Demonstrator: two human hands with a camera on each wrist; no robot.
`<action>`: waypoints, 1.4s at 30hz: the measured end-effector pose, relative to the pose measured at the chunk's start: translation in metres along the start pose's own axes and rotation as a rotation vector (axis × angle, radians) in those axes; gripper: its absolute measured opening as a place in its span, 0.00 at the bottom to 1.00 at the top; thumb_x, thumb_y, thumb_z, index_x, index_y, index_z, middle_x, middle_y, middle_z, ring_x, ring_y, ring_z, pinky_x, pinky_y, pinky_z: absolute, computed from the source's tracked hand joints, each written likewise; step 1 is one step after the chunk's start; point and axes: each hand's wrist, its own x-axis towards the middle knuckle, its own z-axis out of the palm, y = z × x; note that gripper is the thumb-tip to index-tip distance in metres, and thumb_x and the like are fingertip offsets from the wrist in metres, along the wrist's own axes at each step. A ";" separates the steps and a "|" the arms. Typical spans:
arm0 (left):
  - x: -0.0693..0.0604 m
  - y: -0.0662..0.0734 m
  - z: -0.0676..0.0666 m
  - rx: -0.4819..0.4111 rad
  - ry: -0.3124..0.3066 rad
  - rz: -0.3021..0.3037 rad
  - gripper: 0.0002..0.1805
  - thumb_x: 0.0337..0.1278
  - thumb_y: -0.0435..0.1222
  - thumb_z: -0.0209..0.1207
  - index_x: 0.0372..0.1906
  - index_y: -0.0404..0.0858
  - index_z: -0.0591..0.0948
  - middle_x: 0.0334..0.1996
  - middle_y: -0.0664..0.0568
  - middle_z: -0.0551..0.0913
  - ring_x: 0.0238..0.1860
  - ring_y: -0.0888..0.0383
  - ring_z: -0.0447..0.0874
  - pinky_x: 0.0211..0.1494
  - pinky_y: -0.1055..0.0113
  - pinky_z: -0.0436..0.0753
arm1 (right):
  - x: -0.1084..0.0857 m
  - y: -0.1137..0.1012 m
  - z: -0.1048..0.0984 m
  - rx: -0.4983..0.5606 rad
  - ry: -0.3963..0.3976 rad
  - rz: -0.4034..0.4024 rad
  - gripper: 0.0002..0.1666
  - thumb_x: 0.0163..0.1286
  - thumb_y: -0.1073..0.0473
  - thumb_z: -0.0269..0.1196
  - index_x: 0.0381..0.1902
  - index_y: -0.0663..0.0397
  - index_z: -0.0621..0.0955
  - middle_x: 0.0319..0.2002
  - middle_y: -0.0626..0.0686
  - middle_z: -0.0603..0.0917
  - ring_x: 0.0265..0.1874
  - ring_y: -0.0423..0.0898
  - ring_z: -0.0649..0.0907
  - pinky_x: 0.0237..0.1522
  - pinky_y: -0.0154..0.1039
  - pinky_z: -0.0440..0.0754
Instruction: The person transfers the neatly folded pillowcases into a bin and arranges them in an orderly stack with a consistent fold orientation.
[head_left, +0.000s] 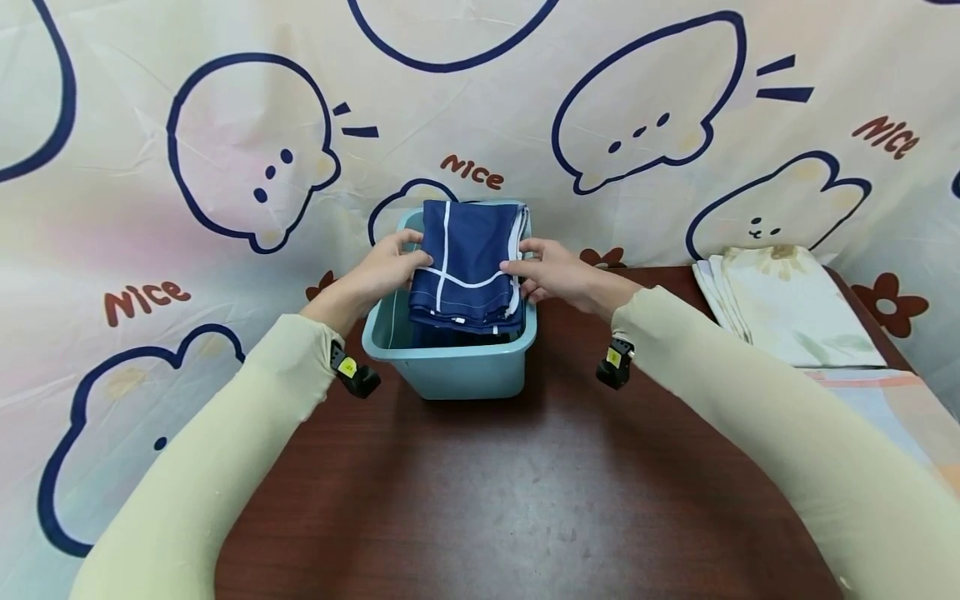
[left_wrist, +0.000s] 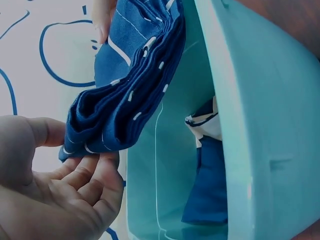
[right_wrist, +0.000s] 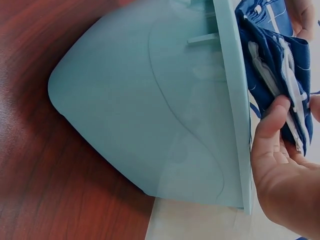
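Observation:
A folded navy cloth with white lines [head_left: 472, 250] is held level over the mouth of a light blue plastic bin [head_left: 468, 375]. My left hand [head_left: 390, 262] grips its left edge, and in the left wrist view the fingers lie under the layers with the thumb at the side. On the opposite edge, my right hand [head_left: 551, 271] pinches the stacked layers, where white strips [right_wrist: 290, 75] show along the fold. Inside the bin, the left wrist view shows another navy cloth [left_wrist: 207, 180] with a pale part, lying low against the wall.
A folded cream cloth with a flower print [head_left: 795, 308] lies at the right on the dark brown table [head_left: 510, 492]. In front of it is a pastel checked cloth [head_left: 885, 408]. Behind the bin hangs a printed curtain [head_left: 480, 108].

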 end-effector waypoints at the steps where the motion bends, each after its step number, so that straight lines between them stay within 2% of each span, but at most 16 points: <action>1: 0.001 0.000 0.000 0.003 0.002 -0.001 0.27 0.76 0.39 0.48 0.74 0.38 0.62 0.62 0.39 0.79 0.47 0.55 0.82 0.58 0.58 0.79 | 0.001 0.000 0.000 -0.002 0.002 0.006 0.36 0.78 0.49 0.57 0.77 0.52 0.59 0.55 0.57 0.80 0.31 0.42 0.81 0.34 0.31 0.81; 5: 0.004 -0.002 -0.002 0.018 0.014 -0.008 0.26 0.76 0.39 0.47 0.73 0.38 0.63 0.61 0.38 0.78 0.44 0.56 0.81 0.53 0.61 0.78 | 0.006 -0.001 0.002 -0.015 0.002 0.011 0.37 0.78 0.49 0.57 0.77 0.51 0.59 0.53 0.57 0.80 0.32 0.44 0.81 0.33 0.31 0.81; 10: 0.007 -0.005 -0.005 0.040 0.022 -0.022 0.24 0.76 0.38 0.46 0.71 0.36 0.64 0.62 0.37 0.78 0.48 0.52 0.82 0.55 0.59 0.80 | 0.010 -0.004 0.006 -0.019 -0.005 0.009 0.35 0.79 0.49 0.56 0.77 0.52 0.59 0.51 0.56 0.81 0.32 0.44 0.80 0.32 0.31 0.80; 17: 0.009 -0.007 -0.008 0.062 0.032 -0.052 0.22 0.75 0.36 0.46 0.68 0.34 0.64 0.63 0.34 0.77 0.56 0.45 0.83 0.65 0.50 0.79 | 0.017 -0.011 0.015 -0.023 -0.020 0.034 0.40 0.79 0.49 0.55 0.80 0.52 0.53 0.60 0.57 0.76 0.32 0.42 0.81 0.35 0.32 0.84; 21: 0.011 -0.007 -0.009 0.084 0.034 -0.079 0.22 0.74 0.36 0.46 0.67 0.33 0.63 0.65 0.34 0.75 0.59 0.42 0.81 0.70 0.46 0.75 | 0.021 -0.013 0.020 -0.017 -0.027 0.044 0.40 0.80 0.49 0.54 0.80 0.52 0.52 0.61 0.57 0.75 0.30 0.42 0.80 0.38 0.35 0.85; 25: 0.013 -0.009 -0.010 0.113 0.035 -0.096 0.23 0.73 0.36 0.46 0.67 0.32 0.62 0.67 0.33 0.73 0.58 0.44 0.79 0.68 0.47 0.76 | 0.025 -0.015 0.026 -0.004 -0.033 0.054 0.40 0.81 0.50 0.53 0.81 0.53 0.50 0.63 0.58 0.75 0.29 0.42 0.80 0.36 0.34 0.84; 28: 0.015 -0.010 -0.011 0.138 0.043 -0.099 0.24 0.72 0.35 0.47 0.67 0.31 0.63 0.66 0.34 0.73 0.56 0.46 0.80 0.62 0.50 0.80 | 0.026 -0.016 0.031 0.012 -0.043 0.057 0.41 0.81 0.50 0.52 0.82 0.53 0.48 0.68 0.57 0.72 0.29 0.42 0.80 0.35 0.34 0.84; 30: 0.016 -0.011 -0.012 0.152 0.048 -0.100 0.24 0.71 0.35 0.47 0.67 0.31 0.63 0.65 0.34 0.73 0.54 0.47 0.80 0.56 0.55 0.83 | 0.027 -0.017 0.034 0.019 -0.052 0.065 0.43 0.81 0.49 0.52 0.82 0.52 0.46 0.72 0.55 0.69 0.30 0.42 0.80 0.39 0.36 0.85; 32: 0.017 -0.012 -0.012 0.165 0.046 -0.100 0.25 0.71 0.35 0.48 0.68 0.30 0.63 0.65 0.34 0.72 0.53 0.47 0.80 0.51 0.58 0.84 | 0.027 -0.018 0.036 0.029 -0.064 0.077 0.43 0.81 0.48 0.52 0.82 0.51 0.44 0.75 0.53 0.66 0.32 0.43 0.81 0.48 0.42 0.85; 35: 0.019 -0.014 -0.011 0.176 0.035 -0.111 0.27 0.71 0.36 0.48 0.70 0.30 0.61 0.68 0.33 0.69 0.54 0.47 0.79 0.49 0.60 0.85 | 0.028 -0.018 0.039 0.036 -0.069 0.089 0.44 0.81 0.47 0.52 0.83 0.50 0.43 0.77 0.54 0.63 0.36 0.44 0.80 0.58 0.47 0.81; 36: 0.020 -0.014 -0.011 0.179 0.031 -0.116 0.28 0.71 0.36 0.48 0.71 0.30 0.61 0.68 0.33 0.68 0.54 0.47 0.79 0.49 0.60 0.85 | 0.029 -0.018 0.040 0.032 -0.066 0.090 0.44 0.81 0.47 0.52 0.83 0.51 0.43 0.77 0.54 0.62 0.37 0.44 0.80 0.58 0.47 0.81; 38: 0.021 -0.014 -0.010 0.186 0.022 -0.126 0.28 0.72 0.36 0.48 0.71 0.31 0.60 0.69 0.33 0.67 0.53 0.48 0.78 0.49 0.60 0.85 | 0.029 -0.017 0.043 0.012 -0.060 0.089 0.44 0.81 0.47 0.52 0.82 0.51 0.45 0.74 0.54 0.65 0.36 0.44 0.79 0.54 0.44 0.81; 40: 0.021 -0.015 -0.009 0.203 0.015 -0.127 0.28 0.72 0.36 0.48 0.72 0.31 0.59 0.69 0.34 0.67 0.49 0.50 0.79 0.47 0.61 0.86 | 0.030 -0.017 0.045 -0.008 -0.064 0.087 0.43 0.81 0.47 0.52 0.82 0.52 0.47 0.68 0.55 0.70 0.31 0.42 0.77 0.43 0.38 0.80; 42: 0.022 -0.015 -0.007 0.229 0.014 -0.128 0.27 0.73 0.37 0.47 0.71 0.30 0.60 0.68 0.34 0.68 0.44 0.53 0.79 0.45 0.62 0.86 | 0.031 -0.016 0.048 -0.028 -0.078 0.092 0.43 0.80 0.46 0.52 0.82 0.52 0.47 0.61 0.55 0.73 0.26 0.41 0.74 0.33 0.33 0.75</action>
